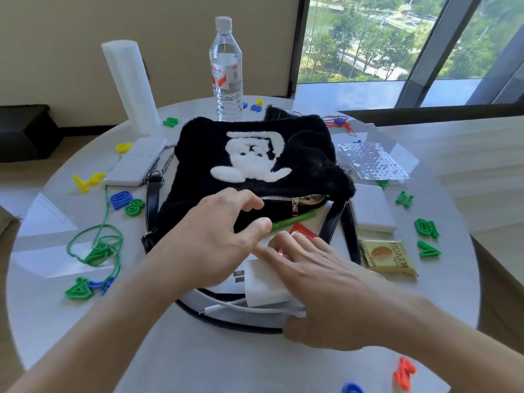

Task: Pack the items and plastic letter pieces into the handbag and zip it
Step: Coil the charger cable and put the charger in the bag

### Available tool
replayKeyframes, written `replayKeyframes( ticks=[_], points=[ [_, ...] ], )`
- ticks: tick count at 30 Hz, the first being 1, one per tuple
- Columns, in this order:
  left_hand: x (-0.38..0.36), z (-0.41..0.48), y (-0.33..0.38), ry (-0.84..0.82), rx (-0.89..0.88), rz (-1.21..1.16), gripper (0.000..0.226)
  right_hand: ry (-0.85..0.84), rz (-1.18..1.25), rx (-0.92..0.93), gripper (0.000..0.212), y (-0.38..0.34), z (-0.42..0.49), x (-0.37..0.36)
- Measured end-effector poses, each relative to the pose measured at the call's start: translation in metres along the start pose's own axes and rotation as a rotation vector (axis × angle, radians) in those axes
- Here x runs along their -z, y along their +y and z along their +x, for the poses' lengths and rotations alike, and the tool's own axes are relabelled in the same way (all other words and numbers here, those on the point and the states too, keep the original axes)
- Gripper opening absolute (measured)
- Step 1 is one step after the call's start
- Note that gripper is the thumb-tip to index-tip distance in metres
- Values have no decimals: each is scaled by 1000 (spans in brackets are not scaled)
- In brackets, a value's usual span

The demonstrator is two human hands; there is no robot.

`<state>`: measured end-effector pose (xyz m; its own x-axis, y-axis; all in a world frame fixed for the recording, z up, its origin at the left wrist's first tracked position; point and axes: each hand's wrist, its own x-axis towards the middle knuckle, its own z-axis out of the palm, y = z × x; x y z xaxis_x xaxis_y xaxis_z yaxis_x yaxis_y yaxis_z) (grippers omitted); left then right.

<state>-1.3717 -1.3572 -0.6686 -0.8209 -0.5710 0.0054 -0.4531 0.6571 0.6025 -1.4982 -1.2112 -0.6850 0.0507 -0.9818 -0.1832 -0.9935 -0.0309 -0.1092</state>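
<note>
A black furry handbag [255, 154] with a white cartoon patch lies flat in the middle of the round table, its zipper [295, 200] partly open along the near edge. My left hand [215, 236] hovers at the bag's near edge, thumb touching a green stick-like piece [295, 220]. My right hand [314, 282] rests on a white charger block [263, 290] with its cable [226, 307], fingers spread beside a red plastic piece [303, 231]. Plastic letters and numbers lie scattered around.
A water bottle [226, 69] and a white foam column [130, 83] stand behind the bag. A snack packet [387, 258], white boxes [371, 208], a clear bubble pouch [371, 163], green string [99, 236] with letters, and a white flat case [136, 163] surround the bag.
</note>
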Motion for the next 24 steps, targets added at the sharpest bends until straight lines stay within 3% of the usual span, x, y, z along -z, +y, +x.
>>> replayKeyframes(
  ticks=[4,9,11,13,15,19,24],
  points=[
    [-2,40,14,-14,-38,70,21,-115,189,-24,106,19,-7,24],
    [-22,82,21,-72,4,284,12,-238,640,-32,62,56,-3,65],
    [-31,94,24,-47,11,344,18,-113,719,-75,49,75,8,67],
    [-40,101,25,6,-10,420,34,183,484,-205,33,96,26,61],
    [-48,106,27,61,-32,515,42,346,133,-263,24,113,42,50],
    [-61,110,28,106,-76,676,37,295,-150,-183,37,127,61,27],
    [-65,109,25,156,-122,670,13,382,-133,-141,21,128,69,19]
  ],
)
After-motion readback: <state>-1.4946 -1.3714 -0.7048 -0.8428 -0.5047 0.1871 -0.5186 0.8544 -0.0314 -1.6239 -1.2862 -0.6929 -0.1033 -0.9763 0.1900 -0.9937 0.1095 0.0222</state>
